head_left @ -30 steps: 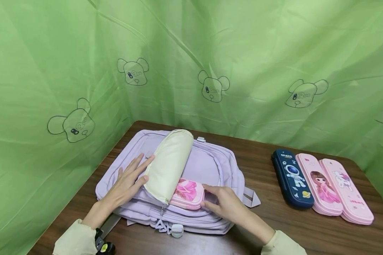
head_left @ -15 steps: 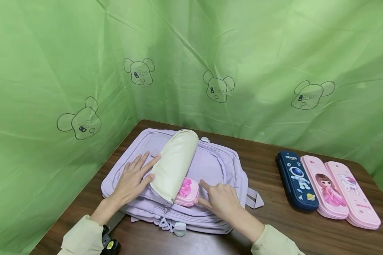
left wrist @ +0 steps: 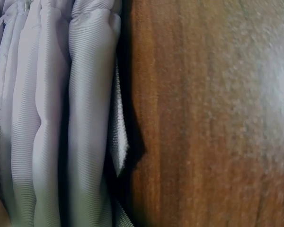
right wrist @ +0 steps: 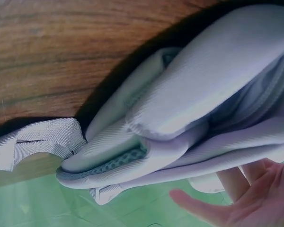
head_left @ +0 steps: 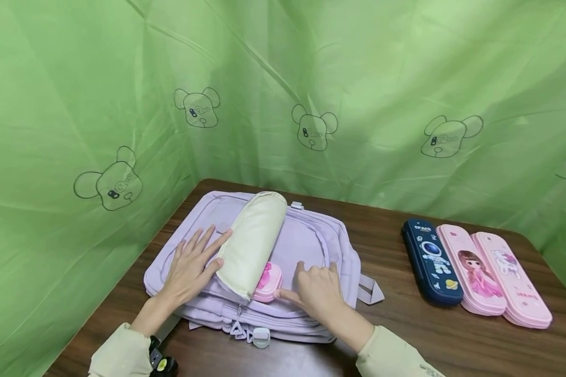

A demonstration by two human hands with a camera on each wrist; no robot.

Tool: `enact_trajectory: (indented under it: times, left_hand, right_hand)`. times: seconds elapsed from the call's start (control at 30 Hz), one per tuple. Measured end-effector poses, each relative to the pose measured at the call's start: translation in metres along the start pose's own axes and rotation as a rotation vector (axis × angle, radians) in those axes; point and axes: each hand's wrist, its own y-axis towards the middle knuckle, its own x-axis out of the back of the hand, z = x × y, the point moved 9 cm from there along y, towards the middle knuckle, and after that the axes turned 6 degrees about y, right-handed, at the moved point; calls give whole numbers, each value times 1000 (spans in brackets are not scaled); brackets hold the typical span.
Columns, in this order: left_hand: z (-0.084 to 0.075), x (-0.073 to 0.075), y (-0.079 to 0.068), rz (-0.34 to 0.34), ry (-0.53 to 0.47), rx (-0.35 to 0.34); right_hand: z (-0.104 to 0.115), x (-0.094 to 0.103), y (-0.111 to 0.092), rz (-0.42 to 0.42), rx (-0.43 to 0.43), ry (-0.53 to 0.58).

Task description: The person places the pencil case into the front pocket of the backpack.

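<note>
A lilac backpack (head_left: 306, 238) lies flat, its front pocket flap (head_left: 252, 241) folded back to show a cream lining. Only the end of a pink pencil case (head_left: 272, 283) shows; its other part is hidden beneath that flap. My left hand (head_left: 188, 269) rests with spread fingers at the flap's left edge. The thumb of my right hand (head_left: 318, 290) reaches out to the pencil case's exposed end, and its index finger points forward over the pocket. In the right wrist view, my right hand (right wrist: 255, 203) appears behind the bag's side, thumb stretched out.
On the right of the wooden table (head_left: 382, 335) lie a navy pencil case (head_left: 433, 262) with an astronaut, a pink pencil case (head_left: 474, 269) with a girl, and a pink one (head_left: 511, 280) with a white character. Green curtains (head_left: 382, 78) stand behind and left.
The pink pencil case has slid left, further under the flap, and my right hand has moved left along with it. My left hand has stayed at the flap.
</note>
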Motion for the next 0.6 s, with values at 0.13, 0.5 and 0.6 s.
enact_trajectory:
  times: [0.13,0.5,0.6]
  left_hand:
    - [0,0,0,-9,4,-1]
    - [1,-1,1,-13,21,1]
    - [1,-3,0,-7,21,6]
  right_hand:
    - [9,-1,-3,-6,42,-87]
    - [9,5,-5,-27,108,-77]
    - [-2,9,-8,18,100,-9]
